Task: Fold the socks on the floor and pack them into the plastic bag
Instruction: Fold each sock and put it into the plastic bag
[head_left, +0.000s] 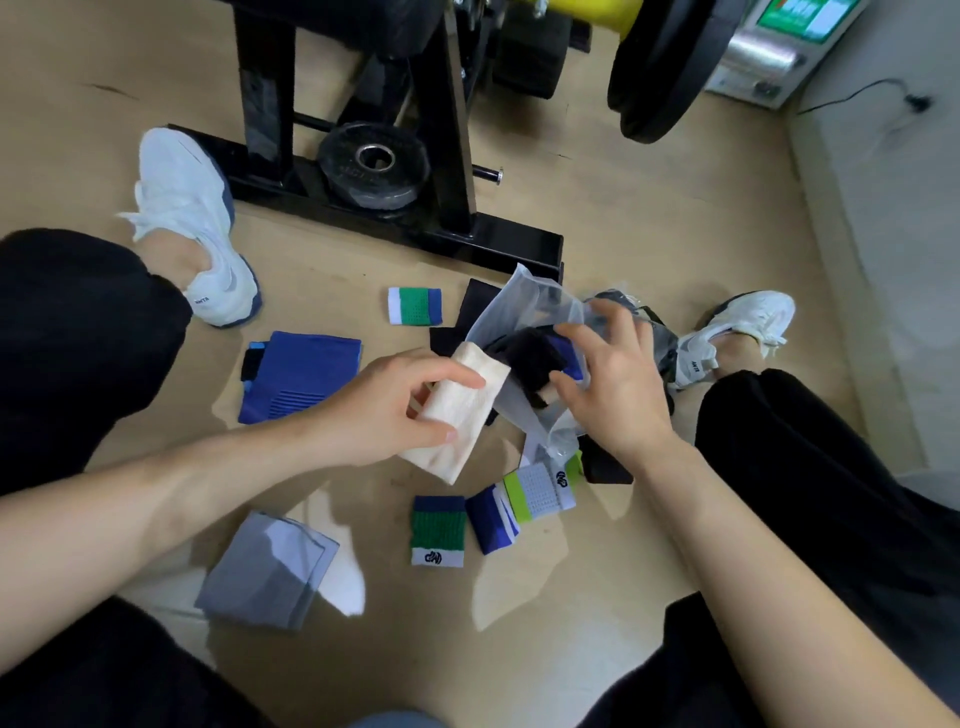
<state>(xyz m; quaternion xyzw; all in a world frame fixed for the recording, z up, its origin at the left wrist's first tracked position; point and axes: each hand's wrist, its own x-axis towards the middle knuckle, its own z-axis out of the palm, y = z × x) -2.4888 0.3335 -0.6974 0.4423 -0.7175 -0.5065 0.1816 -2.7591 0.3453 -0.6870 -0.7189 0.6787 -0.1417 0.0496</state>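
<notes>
My left hand (395, 405) grips a folded cream sock (462, 415) by its middle, its top end at the mouth of the clear plastic bag (524, 306). My right hand (618, 379) holds the bag's near edge, fingers spread over the opening. Dark and blue socks (540, 353) lie inside the bag. On the floor lie a folded blue sock (301, 374), a grey one (270, 571), a green-and-navy one (438, 530), a blue one (493, 519), a lime-and-grey one (540, 491) and a small white-green-blue one (414, 305).
A black weight rack (395, 208) with a weight plate (373, 169) stands just beyond the socks. My white shoes rest at left (192, 223) and right (727, 332), my black-trousered legs on both sides. A black sock (605, 465) lies under my right wrist.
</notes>
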